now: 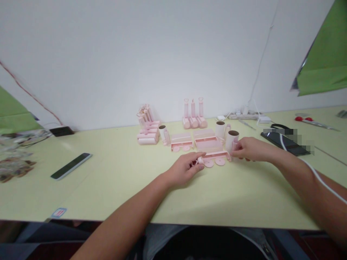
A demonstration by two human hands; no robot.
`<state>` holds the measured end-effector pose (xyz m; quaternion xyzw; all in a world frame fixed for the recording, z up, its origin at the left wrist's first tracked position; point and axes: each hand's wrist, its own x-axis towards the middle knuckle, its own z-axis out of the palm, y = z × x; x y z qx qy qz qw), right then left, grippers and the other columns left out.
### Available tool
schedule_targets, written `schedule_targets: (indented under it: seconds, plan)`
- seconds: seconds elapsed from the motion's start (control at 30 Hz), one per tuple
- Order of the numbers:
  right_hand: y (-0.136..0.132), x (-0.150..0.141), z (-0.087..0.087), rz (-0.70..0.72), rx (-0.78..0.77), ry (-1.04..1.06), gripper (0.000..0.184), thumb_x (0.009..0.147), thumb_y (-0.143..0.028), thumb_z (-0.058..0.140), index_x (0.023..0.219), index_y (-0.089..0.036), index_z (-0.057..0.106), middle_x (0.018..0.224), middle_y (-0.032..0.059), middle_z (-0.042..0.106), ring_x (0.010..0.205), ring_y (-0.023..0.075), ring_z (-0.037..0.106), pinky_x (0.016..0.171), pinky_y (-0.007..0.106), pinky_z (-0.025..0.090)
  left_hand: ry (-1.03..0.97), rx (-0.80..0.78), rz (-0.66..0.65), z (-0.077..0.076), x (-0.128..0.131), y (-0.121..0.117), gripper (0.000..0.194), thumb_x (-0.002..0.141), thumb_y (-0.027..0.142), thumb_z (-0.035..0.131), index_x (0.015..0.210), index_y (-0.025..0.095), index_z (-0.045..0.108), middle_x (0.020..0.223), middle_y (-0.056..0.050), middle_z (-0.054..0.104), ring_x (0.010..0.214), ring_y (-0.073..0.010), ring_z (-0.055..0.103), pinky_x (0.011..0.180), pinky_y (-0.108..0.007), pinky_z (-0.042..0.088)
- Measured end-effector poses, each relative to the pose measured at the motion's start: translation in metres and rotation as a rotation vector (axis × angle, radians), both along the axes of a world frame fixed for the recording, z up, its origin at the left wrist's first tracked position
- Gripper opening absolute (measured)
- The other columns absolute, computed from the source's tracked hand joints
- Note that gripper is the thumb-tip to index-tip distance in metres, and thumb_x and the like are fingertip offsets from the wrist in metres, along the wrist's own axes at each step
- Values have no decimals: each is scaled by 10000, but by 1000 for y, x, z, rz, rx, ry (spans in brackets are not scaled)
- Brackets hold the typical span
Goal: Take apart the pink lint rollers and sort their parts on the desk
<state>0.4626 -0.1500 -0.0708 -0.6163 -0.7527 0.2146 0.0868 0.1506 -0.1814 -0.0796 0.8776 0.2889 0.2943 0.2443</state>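
Open pink case [215, 155] sits on the bench [121, 195] right btwn the two hands, long axis more or less side to side. L hand [184, 169] is at its left end, fingers pinched on a small pale end piece [200, 160]; can't tell if that's attached to the case tbh. R hand [249, 148] is just off the other end, fingers closed on a pink handle [235, 145] right next to the front roll [229, 142]. Roll stands upright, open end up, so its axis is vertical vs the case lying flat. From R fingers, roll's just to the left, case is left & a bit nearer the person. R's def closer to the roll. Two pink discs [220, 161] lie along the case's near edge.
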Motion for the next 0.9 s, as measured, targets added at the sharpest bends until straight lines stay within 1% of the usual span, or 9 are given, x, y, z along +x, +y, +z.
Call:
schedule_targets:
  seconds: [0.1, 0.3, 0.37, 0.43, 0.5, 0.63, 0.7, 0.77, 0.9]
  plan:
    - [6, 5, -5, -40, -65, 50, 389, 798, -486, 588, 648, -139, 679, 572, 83, 660, 466, 169, 607, 427, 245, 406, 7, 6, -5, -2, -1, 2, 480, 950, 352, 497, 1401, 188, 493, 1406, -117, 538, 1261, -240, 523, 1071, -383, 392]
    - [17, 9, -15, -31, -75, 61, 343, 807, -439, 585, 709, -131, 700, 619, 91, 693, 508, 184, 652, 475, 251, 451, 26, 18, -46, -1, -1, 2, 479, 975, 334, 431, 1436, 207, 438, 1442, -119, 496, 1301, -248, 483, 1096, -400, 361]
    - [17, 9, -16, -20, -69, 54, 341, 808, -439, 581, 710, -135, 699, 609, 84, 690, 512, 182, 649, 491, 254, 453, 37, 12, -12, 0, 0, 0, 483, 976, 342, 425, 1439, 205, 413, 1346, -131, 564, 1174, -237, 559, 1014, -388, 418]
    - [17, 8, -17, -17, -67, 50, 348, 810, -447, 576, 699, -139, 693, 592, 76, 682, 514, 179, 645, 508, 256, 456, 44, -8, 35, 1, 1, -2, 483, 970, 357, 439, 1423, 197, 396, 1143, -112, 632, 941, -196, 605, 862, -347, 468]
    - [18, 8, -17, -27, -66, 48, 356, 809, -456, 570, 690, -142, 686, 587, 72, 677, 521, 180, 644, 513, 257, 453, 40, -30, 72, 2, 2, -4, 440, 955, 372, 471, 1350, 183, 430, 939, -57, 622, 757, -151, 555, 723, -295, 452]
    - [20, 8, -18, -21, -55, 8, 367, 784, -485, 588, 687, -144, 685, 583, 69, 667, 532, 189, 632, 503, 264, 422, 21, -53, 106, 1, 4, -3, 279, 925, 390, 525, 1096, 170, 530, 755, 11, 534, 648, -112, 455, 605, -238, 366]
    - [20, 11, -18, 0, -76, 6, 364, 761, -496, 614, 694, -146, 686, 593, 66, 662, 535, 186, 620, 504, 264, 411, 30, -58, 101, 0, 4, -2, 245, 918, 384, 540, 1030, 168, 568, 738, 14, 528, 639, -105, 440, 598, -231, 348]
    - [19, 17, -15, 13, -120, 16, 353, 750, -494, 628, 707, -148, 684, 610, 63, 658, 534, 177, 604, 498, 260, 403, 31, -64, 70, 1, 4, -1, 216, 912, 356, 550, 987, 163, 613, 771, -4, 566, 665, -106, 463, 621, -229, 360]
    - [7, 27, 5, 17, -194, 11, 364, 775, -496, 615, 661, -152, 648, 616, 59, 636, 510, 150, 542, 466, 252, 368, 16, -108, 10, 3, 5, -3, 183, 893, 300, 574, 921, 147, 671, 800, -26, 615, 698, -108, 511, 647, -223, 380]
